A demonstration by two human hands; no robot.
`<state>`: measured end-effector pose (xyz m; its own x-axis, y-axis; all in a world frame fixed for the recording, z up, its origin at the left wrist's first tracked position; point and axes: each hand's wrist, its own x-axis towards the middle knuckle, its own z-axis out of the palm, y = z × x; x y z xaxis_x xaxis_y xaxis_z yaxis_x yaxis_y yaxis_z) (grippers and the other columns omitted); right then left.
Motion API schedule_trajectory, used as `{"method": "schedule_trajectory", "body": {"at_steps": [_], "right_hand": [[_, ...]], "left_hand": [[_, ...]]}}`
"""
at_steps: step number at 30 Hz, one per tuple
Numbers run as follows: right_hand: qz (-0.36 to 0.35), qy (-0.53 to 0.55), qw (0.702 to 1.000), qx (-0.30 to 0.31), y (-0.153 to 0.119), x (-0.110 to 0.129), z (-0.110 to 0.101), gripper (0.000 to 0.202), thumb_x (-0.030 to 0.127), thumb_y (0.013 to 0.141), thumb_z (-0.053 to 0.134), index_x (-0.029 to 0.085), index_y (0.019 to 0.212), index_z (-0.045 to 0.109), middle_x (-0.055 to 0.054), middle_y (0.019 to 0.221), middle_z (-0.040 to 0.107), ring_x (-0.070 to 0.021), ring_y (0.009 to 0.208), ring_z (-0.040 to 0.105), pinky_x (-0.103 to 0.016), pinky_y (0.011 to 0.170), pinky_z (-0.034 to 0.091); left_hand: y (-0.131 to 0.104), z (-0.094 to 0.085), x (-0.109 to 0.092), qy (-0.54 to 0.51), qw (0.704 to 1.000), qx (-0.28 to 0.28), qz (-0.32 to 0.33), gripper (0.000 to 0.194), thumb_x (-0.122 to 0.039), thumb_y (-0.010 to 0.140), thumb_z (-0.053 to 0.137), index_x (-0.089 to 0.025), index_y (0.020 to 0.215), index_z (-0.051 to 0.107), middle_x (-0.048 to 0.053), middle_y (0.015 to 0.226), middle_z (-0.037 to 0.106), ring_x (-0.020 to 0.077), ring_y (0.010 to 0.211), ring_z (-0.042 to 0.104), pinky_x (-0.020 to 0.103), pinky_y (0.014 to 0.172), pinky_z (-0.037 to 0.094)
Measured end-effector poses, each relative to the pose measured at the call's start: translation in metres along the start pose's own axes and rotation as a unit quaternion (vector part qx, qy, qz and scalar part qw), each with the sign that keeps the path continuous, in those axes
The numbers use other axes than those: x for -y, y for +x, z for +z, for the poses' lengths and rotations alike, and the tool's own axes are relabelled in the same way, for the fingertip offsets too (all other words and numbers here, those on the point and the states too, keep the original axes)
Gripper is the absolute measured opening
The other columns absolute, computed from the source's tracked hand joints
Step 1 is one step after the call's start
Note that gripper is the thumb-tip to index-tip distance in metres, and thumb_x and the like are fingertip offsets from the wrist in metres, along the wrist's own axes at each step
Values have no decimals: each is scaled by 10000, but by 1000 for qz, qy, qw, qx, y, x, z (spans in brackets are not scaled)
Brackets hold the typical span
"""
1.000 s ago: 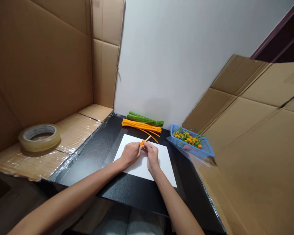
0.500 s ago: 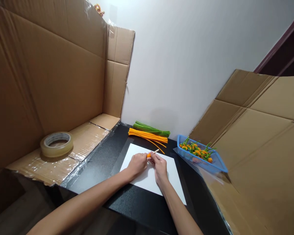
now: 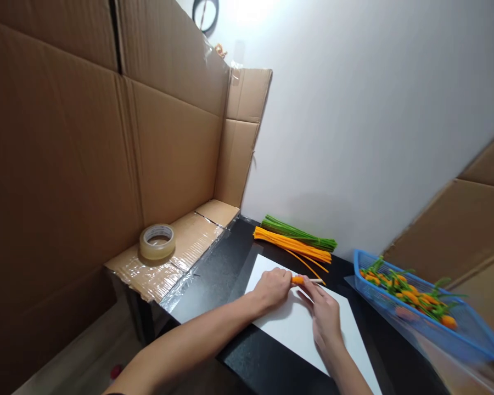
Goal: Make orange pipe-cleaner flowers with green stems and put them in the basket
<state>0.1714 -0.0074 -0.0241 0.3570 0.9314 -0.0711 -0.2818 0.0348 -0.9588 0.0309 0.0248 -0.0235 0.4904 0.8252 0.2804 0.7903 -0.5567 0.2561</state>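
My left hand (image 3: 273, 289) is closed round one end of a thin pale stick (image 3: 316, 281), over a white sheet (image 3: 296, 332). Orange fuzzy pipe cleaner (image 3: 297, 280) is wrapped round the stick between my hands. My right hand (image 3: 326, 315) pinches the stick at the right end of the orange wrap, its other fingers loosely curled. The stick's pale tip sticks out to the right past those fingers. What lies inside my left fist is hidden. Just beyond the sheet lie a bundle of orange pipe cleaners (image 3: 290, 244) and a bundle of green ones (image 3: 298, 232).
A blue basket (image 3: 420, 323) holds several small orange pieces with green stems (image 3: 411, 296) at the right. A roll of clear tape (image 3: 157, 241) rests on cardboard at the left. Cardboard walls (image 3: 177, 142) flank the black table (image 3: 214, 269).
The view has swung left, so everything sits further right in the picture. Both hands stay on the stick; my right fingers have opened out a little.
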Motion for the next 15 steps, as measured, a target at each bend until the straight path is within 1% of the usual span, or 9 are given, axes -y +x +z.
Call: {"method": "schedule_trajectory", "body": {"at_steps": [3, 5, 6, 9, 12, 15], "right_hand": [[13, -33, 999, -24, 5, 7, -8, 432, 429, 504, 895, 131, 796, 781, -122, 881, 781, -266, 873, 738, -291, 644, 602], [26, -57, 998, -10, 5, 9, -10, 450, 424, 487, 892, 125, 805, 783, -138, 873, 781, -280, 852, 741, -274, 578, 573], [35, -68, 997, 7, 4, 9, -9, 456, 426, 484, 889, 124, 809, 784, -143, 875, 780, -276, 829, 741, -264, 554, 555], [41, -95, 993, 59, 0, 8, -6, 463, 437, 492, 884, 130, 825, 790, -132, 870, 776, -237, 744, 718, -255, 547, 526], [7, -112, 991, 66, -2, 8, -3, 452, 479, 504, 881, 139, 785, 780, -96, 774, 748, -194, 668, 661, -250, 536, 491], [-23, -145, 986, 76, -2, 10, -4, 449, 546, 539, 856, 137, 692, 751, -76, 667, 692, -168, 609, 598, -242, 500, 425]], "left_hand": [[2, -7, 18, 21, 999, 2, 42, 271, -335, 1024, 402, -138, 1022, 588, 116, 1020, 676, 252, 981, 638, 351, 797, 516], [1, -10, 24, 27, 998, 1, 57, 193, -282, 996, 449, -138, 1021, 575, 116, 1027, 669, 246, 984, 632, 350, 827, 508], [0, -10, 25, 26, 998, -2, 63, 175, -275, 976, 484, -137, 1049, 564, 117, 1040, 666, 247, 987, 631, 351, 830, 506], [-2, -8, 21, 14, 995, -8, 102, 236, -285, 953, 528, -148, 1145, 513, 105, 1076, 665, 242, 989, 639, 336, 800, 505], [-2, -4, 16, 10, 988, 2, 152, 172, -262, 1000, 437, -173, 1133, 497, 68, 1047, 680, 218, 938, 663, 304, 722, 494], [-2, -4, 13, 22, 987, 6, 157, 165, -259, 1017, 385, -183, 1107, 501, 48, 1015, 693, 219, 887, 682, 300, 656, 480]]}}
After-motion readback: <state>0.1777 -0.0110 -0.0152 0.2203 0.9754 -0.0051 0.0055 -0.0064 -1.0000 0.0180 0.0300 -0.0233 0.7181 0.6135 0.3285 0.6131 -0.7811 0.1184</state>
